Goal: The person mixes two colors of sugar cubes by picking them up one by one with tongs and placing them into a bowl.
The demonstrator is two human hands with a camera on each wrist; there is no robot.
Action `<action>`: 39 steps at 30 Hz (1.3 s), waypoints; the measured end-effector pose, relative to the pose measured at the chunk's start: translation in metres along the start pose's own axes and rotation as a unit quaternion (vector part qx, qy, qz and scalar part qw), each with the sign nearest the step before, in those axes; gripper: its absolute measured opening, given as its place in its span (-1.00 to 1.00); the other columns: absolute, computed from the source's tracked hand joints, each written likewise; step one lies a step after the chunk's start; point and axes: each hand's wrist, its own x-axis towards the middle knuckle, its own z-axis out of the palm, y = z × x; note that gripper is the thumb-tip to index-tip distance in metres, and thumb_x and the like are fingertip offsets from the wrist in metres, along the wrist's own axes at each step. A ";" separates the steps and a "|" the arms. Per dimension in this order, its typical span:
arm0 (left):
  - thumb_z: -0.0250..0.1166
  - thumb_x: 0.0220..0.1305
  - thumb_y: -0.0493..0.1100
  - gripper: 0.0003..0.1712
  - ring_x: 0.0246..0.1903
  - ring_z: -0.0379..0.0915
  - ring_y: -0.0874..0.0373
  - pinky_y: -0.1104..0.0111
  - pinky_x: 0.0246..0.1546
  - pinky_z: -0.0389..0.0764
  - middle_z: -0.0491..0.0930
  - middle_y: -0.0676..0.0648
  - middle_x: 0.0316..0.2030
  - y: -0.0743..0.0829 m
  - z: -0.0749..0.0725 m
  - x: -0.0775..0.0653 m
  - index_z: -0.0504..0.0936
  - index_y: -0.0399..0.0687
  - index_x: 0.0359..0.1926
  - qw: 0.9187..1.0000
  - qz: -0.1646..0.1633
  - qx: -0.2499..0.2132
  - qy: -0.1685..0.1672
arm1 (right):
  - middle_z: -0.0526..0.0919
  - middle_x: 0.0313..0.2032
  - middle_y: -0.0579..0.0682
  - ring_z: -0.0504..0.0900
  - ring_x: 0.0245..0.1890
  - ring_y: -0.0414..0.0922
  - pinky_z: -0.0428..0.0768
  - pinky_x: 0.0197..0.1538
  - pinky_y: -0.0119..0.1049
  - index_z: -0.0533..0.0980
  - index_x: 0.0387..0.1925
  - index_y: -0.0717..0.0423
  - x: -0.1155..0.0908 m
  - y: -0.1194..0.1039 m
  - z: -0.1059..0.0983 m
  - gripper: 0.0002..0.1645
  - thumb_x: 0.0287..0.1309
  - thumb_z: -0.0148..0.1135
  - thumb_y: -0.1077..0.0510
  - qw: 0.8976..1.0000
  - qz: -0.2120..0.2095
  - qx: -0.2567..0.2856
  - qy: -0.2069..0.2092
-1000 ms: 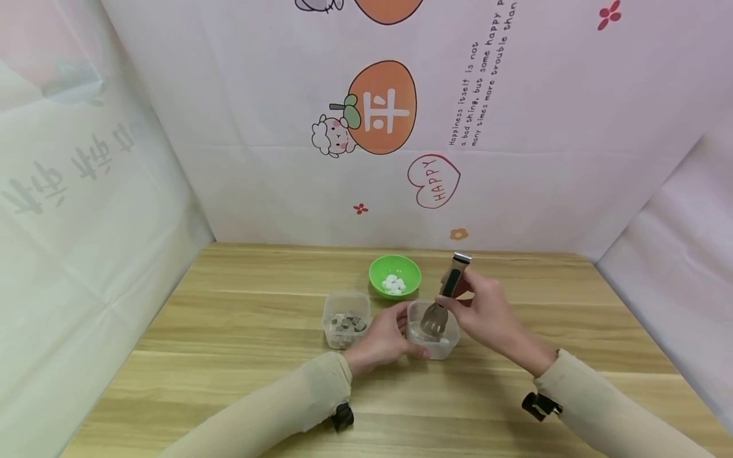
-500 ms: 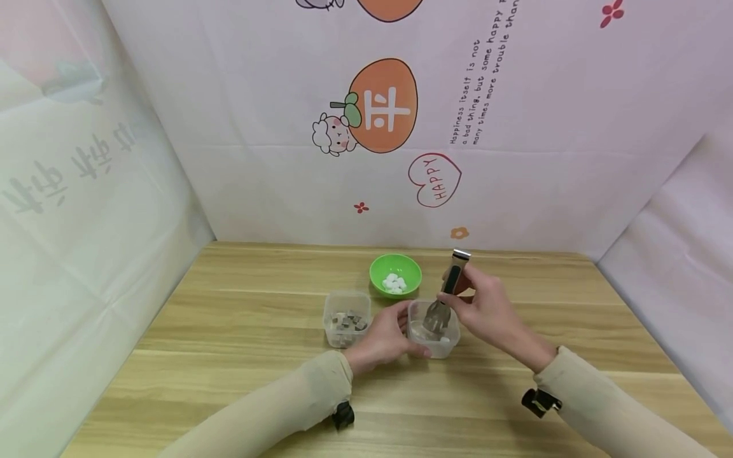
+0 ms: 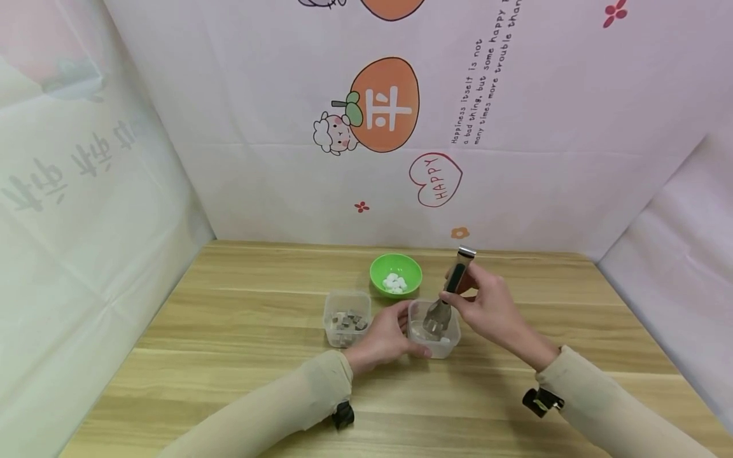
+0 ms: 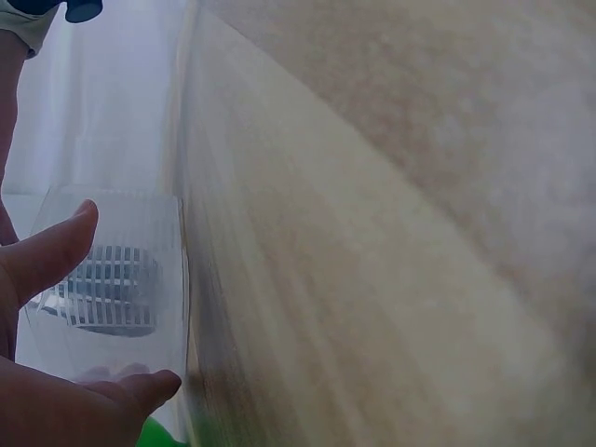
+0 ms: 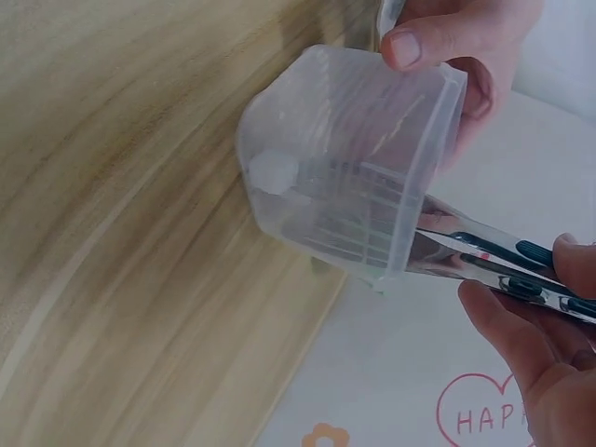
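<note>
My left hand [image 3: 389, 336] holds a clear plastic container [image 3: 451, 346] from its left side, the thumb on the near wall and the fingers round the far one. Metal tongs [image 3: 455, 277] with dark grip strips are pinched in my right hand [image 3: 487, 305]. Their slotted heads point down inside the container, tilted, and show through its wall in the left wrist view as slotted metal [image 4: 112, 289]. A small white lump [image 5: 274, 173] lies at the container's bottom, apart from the tong heads in the right wrist view.
Just left of my left hand stands a second clear container [image 3: 347, 305] with several grey cube-like pieces [image 3: 349, 322]. Behind both is a green bowl [image 3: 395, 261] holding several white lumps [image 3: 394, 283]. A printed cloth [image 3: 275, 159] hangs along the wooden table's [image 3: 240, 305] back edge.
The tongs' heads have shifted slightly within the container and the handle end has tipped a little up and right. My left hand and the container stay in place.
</note>
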 end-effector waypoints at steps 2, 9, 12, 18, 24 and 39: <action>0.74 -0.10 -0.34 0.20 0.41 0.38 -0.07 0.16 0.43 0.42 0.42 -0.18 0.45 0.000 0.000 0.000 0.31 -0.21 0.55 1.000 -0.001 0.003 0.000 | 0.70 -0.39 -0.04 0.73 -0.37 -0.07 0.78 -0.40 -0.32 0.55 -0.11 0.15 0.000 0.002 0.000 -0.60 0.10 0.51 0.49 1.000 0.003 -0.001 -0.001; 0.74 -0.11 -0.33 0.21 0.42 0.37 -0.08 0.15 0.44 0.41 0.42 -0.17 0.46 0.000 0.001 0.000 0.30 -0.21 0.56 1.000 -0.006 0.002 0.000 | 0.72 -0.40 -0.05 0.71 -0.42 -0.13 0.75 -0.46 -0.31 0.54 -0.14 0.13 0.000 0.007 0.002 -0.63 0.14 0.50 0.47 1.000 0.010 -0.010 0.005; 0.74 -0.12 -0.34 0.21 0.42 0.36 -0.09 0.15 0.45 0.40 0.41 -0.18 0.46 0.000 0.001 0.000 0.30 -0.21 0.56 1.000 -0.006 0.001 0.000 | 0.72 -0.41 -0.04 0.71 -0.44 -0.11 0.72 -0.48 -0.32 0.55 -0.15 0.14 -0.001 0.008 0.003 -0.66 0.15 0.49 0.47 1.000 0.010 -0.007 0.013; 0.73 -0.12 -0.35 0.22 0.44 0.35 -0.09 0.16 0.46 0.38 0.40 -0.17 0.48 0.001 0.001 0.000 0.29 -0.22 0.56 1.000 -0.006 -0.003 -0.001 | 0.72 -0.41 0.04 0.72 -0.44 -0.03 0.73 -0.49 -0.35 0.57 -0.16 0.25 -0.001 0.009 0.002 -0.70 0.14 0.49 0.49 0.999 0.019 0.019 0.036; 0.74 -0.14 -0.36 0.23 0.42 0.36 -0.09 0.15 0.45 0.39 0.41 -0.18 0.46 0.001 0.002 0.000 0.29 -0.22 0.56 1.000 -0.007 -0.007 0.001 | 0.72 -0.39 0.13 0.75 -0.45 0.03 0.78 -0.45 -0.30 0.57 -0.13 0.36 0.001 0.007 -0.007 -0.74 0.19 0.48 0.45 0.996 0.056 0.060 0.045; 0.71 -0.16 -0.41 0.23 0.41 0.38 -0.10 0.16 0.45 0.38 0.41 -0.23 0.46 0.003 0.001 0.000 0.28 -0.24 0.55 1.000 -0.005 -0.027 -0.005 | 0.69 -0.24 0.35 0.78 -0.37 -0.14 0.82 -0.33 -0.18 0.50 -0.06 0.45 0.024 -0.003 -0.039 -0.74 0.29 0.39 0.44 0.986 0.079 0.129 0.068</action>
